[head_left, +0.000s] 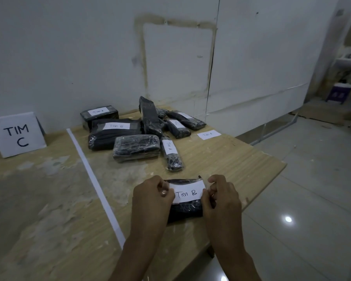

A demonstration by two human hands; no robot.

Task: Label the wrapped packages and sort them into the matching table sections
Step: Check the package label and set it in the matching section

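so, left hand & right hand both pinching ends of "tim b" label on black wrapped pkg, near table front edge, other pkgs piled behind

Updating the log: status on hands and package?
Left grip, right grip pinch ends of Tim B label. Label lies on black wrapped package. Other packages farther back, clear of it.

One head-worn view looks forward and down, close over the table, its far corners perhaps distorted.
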